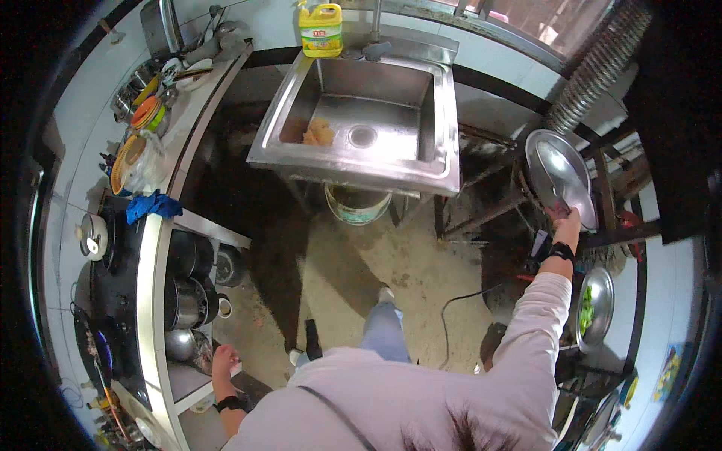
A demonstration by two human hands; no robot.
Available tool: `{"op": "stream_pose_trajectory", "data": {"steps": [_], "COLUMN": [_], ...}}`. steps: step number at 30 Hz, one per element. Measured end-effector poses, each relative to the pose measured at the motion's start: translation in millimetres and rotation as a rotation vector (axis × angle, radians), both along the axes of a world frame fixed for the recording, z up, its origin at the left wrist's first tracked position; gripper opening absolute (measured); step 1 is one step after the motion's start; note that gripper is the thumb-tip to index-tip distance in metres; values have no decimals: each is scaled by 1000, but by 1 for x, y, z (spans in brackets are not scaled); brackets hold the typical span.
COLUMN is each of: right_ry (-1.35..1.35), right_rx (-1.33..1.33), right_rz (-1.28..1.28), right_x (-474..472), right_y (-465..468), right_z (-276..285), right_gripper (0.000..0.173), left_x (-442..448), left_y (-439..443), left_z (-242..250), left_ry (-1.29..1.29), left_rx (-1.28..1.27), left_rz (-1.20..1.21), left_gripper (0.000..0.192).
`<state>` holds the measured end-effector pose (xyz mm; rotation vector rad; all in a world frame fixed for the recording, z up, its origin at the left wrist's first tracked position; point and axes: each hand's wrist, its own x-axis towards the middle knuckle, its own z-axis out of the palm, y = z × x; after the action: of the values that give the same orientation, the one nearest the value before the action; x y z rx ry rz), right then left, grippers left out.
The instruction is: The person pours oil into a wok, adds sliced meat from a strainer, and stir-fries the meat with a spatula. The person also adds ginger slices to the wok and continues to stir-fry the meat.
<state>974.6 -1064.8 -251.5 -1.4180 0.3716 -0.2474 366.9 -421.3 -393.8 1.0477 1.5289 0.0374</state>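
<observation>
My right hand reaches out to the right and grips the near rim of a large round metal basin, its fingers partly hidden at the edge. At the lower left, my left hand hangs beside the shelf unit with its fingers loosely curled; whether it holds anything is not clear. In front of me stands a stainless steel sink with a yellowish cloth or sponge in its left corner. A yellow detergent jug is on the sink's back left corner.
Under the sink sits a bucket. Bowls, a basket and a blue cloth lie on the left counter, with pots below. A black cable crosses the floor. Green vegetables lie in another metal basin at right.
</observation>
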Motion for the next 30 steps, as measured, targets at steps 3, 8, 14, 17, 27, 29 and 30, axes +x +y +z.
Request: {"op": "stream_pose_trajectory", "data": {"steps": [3, 8, 14, 17, 27, 29, 30], "right_ry": [179, 606, -67, -463, -486, -712, -1026], "right_rx": [-851, -1442, -1441, -1147, -310, -189, -326], "right_rz": [85, -20, -50, -45, 1665, 2160, 2259], "right_x": [78, 171, 233, 215, -180, -316, -372], "right_y": [-33, -57, 73, 172, 575, 649, 681], "right_z": [-29, -61, -79, -61, 42, 69, 86], "right_gripper": [27, 46, 41, 39, 35, 42, 41], "left_x": [45, 121, 147, 116, -132, -185, -207], "left_y": [-39, -55, -73, -76, -66, -47, -41], "left_z": [38, 71, 92, 107, 97, 109, 116], "left_ry": [-81, 228, 169, 137, 129, 264, 283], "left_rx": [-10, 397, 468, 290, 613, 803, 861], "left_rz": [-296, -839, -726, -621, 37, 228, 297], "left_gripper": [16, 25, 46, 45, 37, 34, 36]}}
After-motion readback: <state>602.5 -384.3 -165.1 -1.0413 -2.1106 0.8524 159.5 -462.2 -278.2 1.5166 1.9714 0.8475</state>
